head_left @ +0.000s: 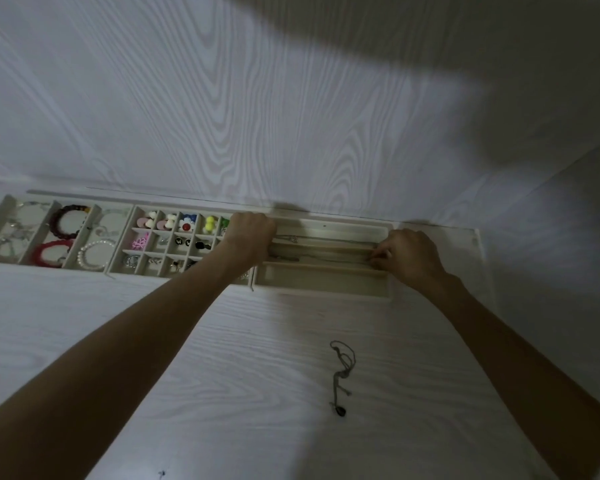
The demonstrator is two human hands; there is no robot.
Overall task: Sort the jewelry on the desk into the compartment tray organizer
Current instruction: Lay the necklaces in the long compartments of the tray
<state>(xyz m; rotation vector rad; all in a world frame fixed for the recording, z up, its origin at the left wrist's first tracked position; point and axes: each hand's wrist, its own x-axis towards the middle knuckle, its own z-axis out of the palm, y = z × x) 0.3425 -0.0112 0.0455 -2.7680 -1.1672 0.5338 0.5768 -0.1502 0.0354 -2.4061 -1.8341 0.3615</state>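
A cream tray with long slots [326, 282] lies against the wall at the right of the organizer row. My left hand [250, 233] is at its left end and my right hand [409, 254] at its right end. Both have curled fingers over a thin chain necklace [326, 259] stretched along a middle slot; the right fingers pinch its end. Another thin chain with a small pendant [293, 239] lies in the slot behind. A dark cord necklace with a black pendant [342, 372] lies loose on the desk in front.
A small-compartment tray [174, 233] holds coloured earrings and rings. Further left, a tray [80, 233] holds dark, red and pearl bracelets plus silver chains. The white wood-grain wall [291, 98] rises right behind the trays. A tiny dark speck [161, 473] sits near the desk's front.
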